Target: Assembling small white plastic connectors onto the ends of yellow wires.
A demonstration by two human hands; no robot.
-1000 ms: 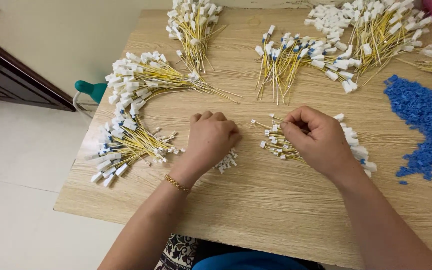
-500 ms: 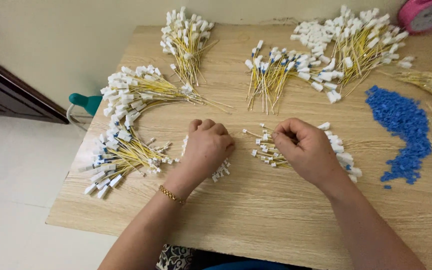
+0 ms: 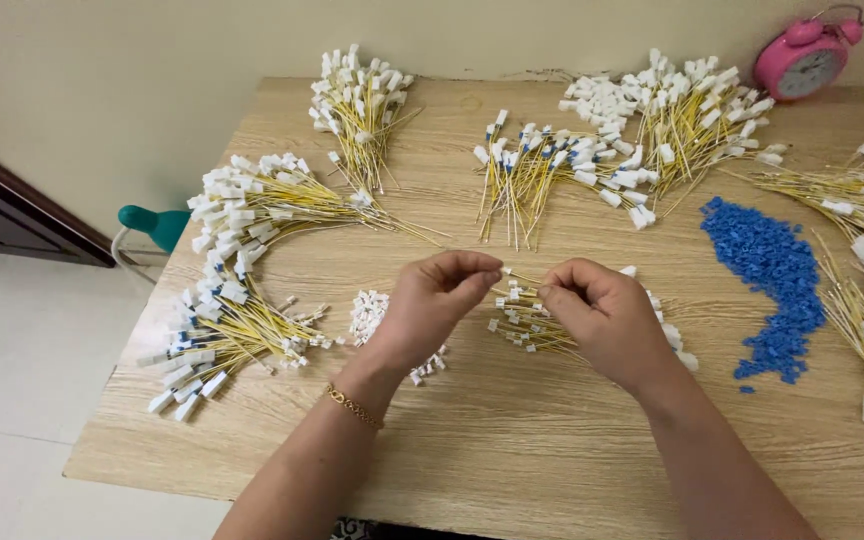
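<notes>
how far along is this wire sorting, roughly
Looks done: fanned bundles of yellow wires with white connectors lie around the wooden table. In hand: the left hand and right hand pinch one thin yellow wire between them above a small loose pile of wires. Left, probably: that pile, the loose white connectors and the blue pieces.

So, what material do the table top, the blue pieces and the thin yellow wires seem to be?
Table top: pale wood or wood-look laminate, matte, with visible grain. Blue pieces: likely moulded plastic, uniform saturated colour. Yellow wires: apparently plastic-insulated, smooth, with white, probably plastic, ends.
</notes>
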